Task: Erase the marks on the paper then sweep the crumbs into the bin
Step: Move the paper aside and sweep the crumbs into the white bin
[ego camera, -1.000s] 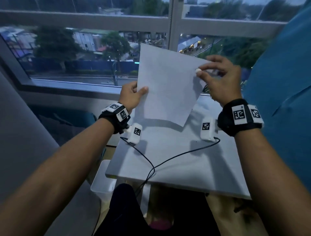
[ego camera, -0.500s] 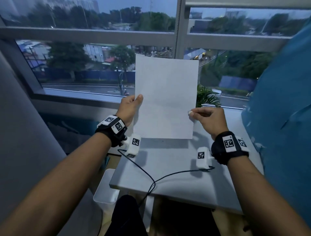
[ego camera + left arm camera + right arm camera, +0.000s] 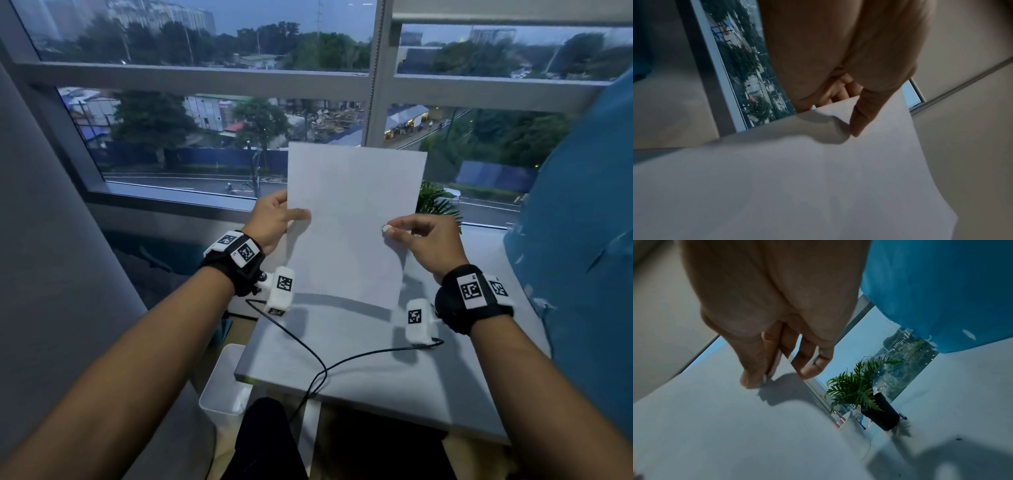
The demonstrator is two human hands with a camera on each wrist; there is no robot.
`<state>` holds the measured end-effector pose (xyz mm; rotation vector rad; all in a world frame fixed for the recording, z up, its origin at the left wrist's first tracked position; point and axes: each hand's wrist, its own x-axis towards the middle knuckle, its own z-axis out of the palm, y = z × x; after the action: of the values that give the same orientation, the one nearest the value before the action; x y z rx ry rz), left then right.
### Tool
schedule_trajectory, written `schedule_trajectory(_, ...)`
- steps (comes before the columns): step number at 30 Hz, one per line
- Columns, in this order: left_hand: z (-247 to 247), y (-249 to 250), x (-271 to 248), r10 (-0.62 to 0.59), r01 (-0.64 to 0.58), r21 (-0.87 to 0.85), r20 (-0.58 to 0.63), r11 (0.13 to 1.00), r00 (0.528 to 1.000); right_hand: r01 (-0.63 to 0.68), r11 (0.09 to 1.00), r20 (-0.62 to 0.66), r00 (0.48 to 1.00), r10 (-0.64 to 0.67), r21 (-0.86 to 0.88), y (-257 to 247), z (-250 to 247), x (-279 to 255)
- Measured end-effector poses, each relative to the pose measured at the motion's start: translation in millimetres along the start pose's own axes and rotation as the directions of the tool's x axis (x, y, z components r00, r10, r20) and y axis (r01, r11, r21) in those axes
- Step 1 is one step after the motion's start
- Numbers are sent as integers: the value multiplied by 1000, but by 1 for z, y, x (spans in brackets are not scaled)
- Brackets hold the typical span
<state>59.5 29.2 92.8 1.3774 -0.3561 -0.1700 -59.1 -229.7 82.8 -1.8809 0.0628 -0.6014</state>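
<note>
A blank-looking white sheet of paper (image 3: pixel 352 219) stands upright above the white table (image 3: pixel 359 370), held between both hands. My left hand (image 3: pixel 294 215) pinches its left edge, thumb on the near face (image 3: pixel 855 123). My right hand (image 3: pixel 394 231) pinches the right edge, with a small white eraser (image 3: pixel 387 228) at the thumb tip. In the right wrist view the thumb and fingers (image 3: pixel 764 374) clamp the paper (image 3: pixel 725 426). A few dark specks (image 3: pixel 958 438) lie on the table. A white bin (image 3: pixel 222 387) stands below the table's left front corner.
A small potted plant (image 3: pixel 435 202) stands at the back of the table by the window (image 3: pixel 205 137). Something large and blue (image 3: pixel 582 240) fills the right side. A black cable (image 3: pixel 322 370) crosses the tabletop. A grey wall lies to the left.
The paper has swung from tilted to upright and come lower. My right hand slid from its upper right corner down to the middle of the right edge.
</note>
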Motion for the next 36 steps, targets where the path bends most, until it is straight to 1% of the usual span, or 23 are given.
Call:
schedule_trajectory(3, 7, 10, -1, 80, -70, 76, -131, 995, 988, 19, 1000, 13, 1000, -19, -23, 1, 3, -1)
schedule_trajectory(5, 10, 14, -1, 114, -76, 175, -220, 982, 969, 23, 1000, 4, 1000, -23, -18, 0, 5, -2)
schedule_trajectory(6, 12, 15, 0, 116, -77, 170, -232, 982, 966, 28, 1000, -3, 1000, -28, -14, 0, 6, -2)
schedule_trajectory(10, 14, 16, -6, 63, -62, 28, -65, 998, 996, 40, 999, -55, 998, -40, 15, -2, 7, 0)
schedule_trajectory(11, 12, 15, -8, 63, -62, 42, -26, 997, 998, 38, 999, -66, 997, -36, 32, -3, 6, 1)
schedule_trajectory(12, 11, 12, -9, 65, -63, 83, -16, 995, 998, 37, 998, -72, 997, -34, 46, -3, 5, 2)
schedule_trajectory(13, 11, 10, -11, 76, -71, 139, -25, 988, 997, 37, 998, -71, 997, -34, 54, -3, 4, 3)
schedule_trajectory(15, 12, 7, -12, 111, -83, 229, -110, 970, 988, 30, 997, -56, 998, -27, 65, -2, 2, 4)
schedule_trajectory(17, 12, 4, -9, 131, -76, 264, -196, 962, 972, 27, 997, -46, 999, -24, 74, -2, 1, 4)
schedule_trajectory(18, 15, 7, -9, 123, -74, 237, -202, 969, 972, 25, 997, -49, 999, -21, 76, -2, 1, 4)
schedule_trajectory(20, 19, 13, -13, 97, -63, 187, -180, 980, 979, 27, 996, -60, 998, -22, 83, -2, 0, 3)
schedule_trajectory(21, 20, 15, -16, 88, -58, 189, -155, 980, 984, 28, 996, -62, 998, -23, 84, -1, -2, 2)
schedule_trajectory(24, 17, 10, -18, 118, -97, 265, -64, 959, 991, 17, 999, -79, 997, -14, 32, 3, -11, -1)
schedule_trajectory(25, 15, 7, -19, 109, -90, 278, -54, 956, 993, 2, 1000, -80, 997, -2, -1, 7, -15, -1)
schedule_trajectory(27, 14, -3, -24, 71, -48, 291, -70, 956, 995, -44, 998, -66, 997, 41, -53, 15, -22, -5)
schedule_trajectory(29, 18, -15, -32, 43, -21, 323, -61, 946, 997, -94, 989, -48, 995, 89, -111, 24, -26, -9)
schedule_trajectory(32, 24, -40, -39, 40, -15, 406, -52, 914, 998, -167, 967, -51, 986, 160, -191, 38, -27, -18)
schedule_trajectory(34, 22, -51, -41, 47, -9, 447, -74, 894, 996, -183, 962, -40, 983, 179, -204, 42, -26, -23)
schedule_trajectory(36, 21, -62, -41, 53, -14, 451, -75, 892, 996, -211, 963, -29, 978, 209, -169, 48, -27, -29)
